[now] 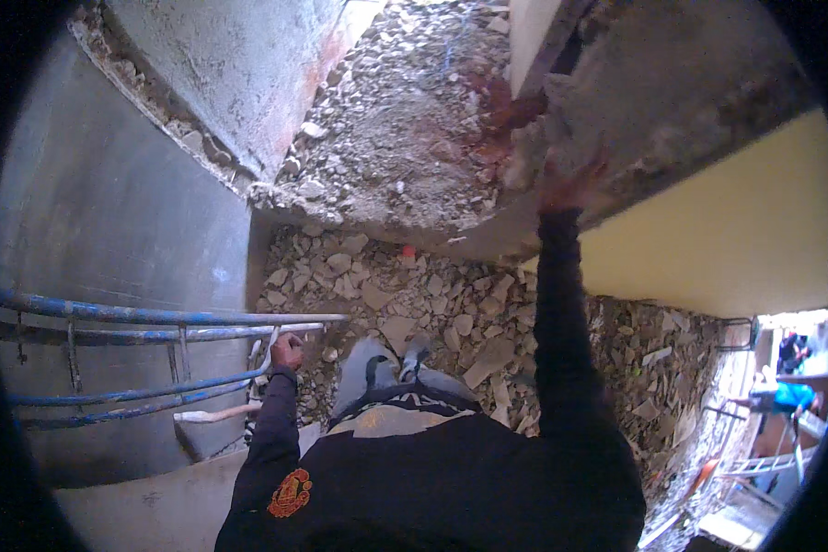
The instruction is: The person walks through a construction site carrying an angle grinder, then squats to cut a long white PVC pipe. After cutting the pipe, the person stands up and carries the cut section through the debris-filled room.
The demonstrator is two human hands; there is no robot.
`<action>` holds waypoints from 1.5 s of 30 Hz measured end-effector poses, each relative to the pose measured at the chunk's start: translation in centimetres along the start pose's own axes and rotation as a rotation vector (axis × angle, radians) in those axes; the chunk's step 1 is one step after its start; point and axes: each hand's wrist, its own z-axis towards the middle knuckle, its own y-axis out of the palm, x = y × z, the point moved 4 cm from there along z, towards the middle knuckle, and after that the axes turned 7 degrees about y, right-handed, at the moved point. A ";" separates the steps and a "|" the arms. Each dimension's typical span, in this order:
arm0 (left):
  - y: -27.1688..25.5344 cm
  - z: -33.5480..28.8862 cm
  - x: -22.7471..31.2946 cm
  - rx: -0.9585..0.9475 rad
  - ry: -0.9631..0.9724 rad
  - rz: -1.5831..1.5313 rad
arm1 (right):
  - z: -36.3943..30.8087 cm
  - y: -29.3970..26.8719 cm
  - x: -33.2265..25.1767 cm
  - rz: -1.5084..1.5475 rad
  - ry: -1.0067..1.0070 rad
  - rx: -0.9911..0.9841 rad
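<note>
My left hand (pixel 287 351) is closed at the end of a blue metal frame (pixel 221 318) with parallel rails and short crossbars. Its fingers are curled close to the frame's bent tube; whether they grip it or something else is hidden. My right arm stretches far forward, and my right hand (pixel 569 184) is at the broken edge of a grey masonry wall (pixel 649 124). Motion smears this hand, but its fingers look spread with nothing held. Rough broken masonry (pixel 524 156) lies just left of it.
Rubble (pixel 469 322) covers the ground around my feet, with more debris (pixel 396 138) on the raised level ahead. A grey wall (pixel 129 221) stands left, a yellow wall (pixel 708 230) right. At far right are a person in blue (pixel 794 397) and a ladder (pixel 768 465).
</note>
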 end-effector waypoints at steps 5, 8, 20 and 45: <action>1.2 -0.2 -4.0 0.080 -0.005 0.028 | 6.7 8.5 -3.0 -0.283 -0.054 0.381; 2.6 0.8 -2.1 -0.166 -0.357 -0.041 | 6.6 9.9 -3.4 -0.404 0.034 0.452; -0.9 28.7 -3.4 -0.430 -0.268 -0.212 | 6.4 11.2 -2.6 -0.333 0.330 0.568; 20.6 87.8 45.9 -0.838 0.393 0.144 | -8.8 0.5 -7.1 -0.801 1.219 0.805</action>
